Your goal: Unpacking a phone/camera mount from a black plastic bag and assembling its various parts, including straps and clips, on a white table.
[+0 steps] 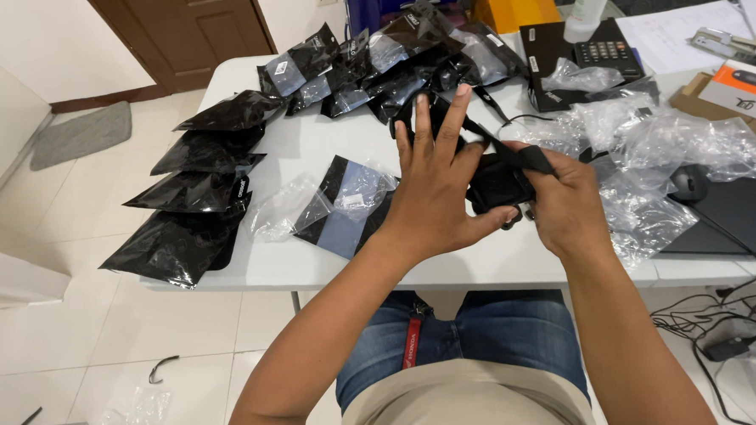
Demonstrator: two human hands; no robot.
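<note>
Both hands meet over the white desk, just right of a clear packet with a dark item inside. The right hand grips a small black strapped device, fingers closed around it. The left hand presses against the device, fingers spread and straight. Black pouches lie well left of the packet.
</note>
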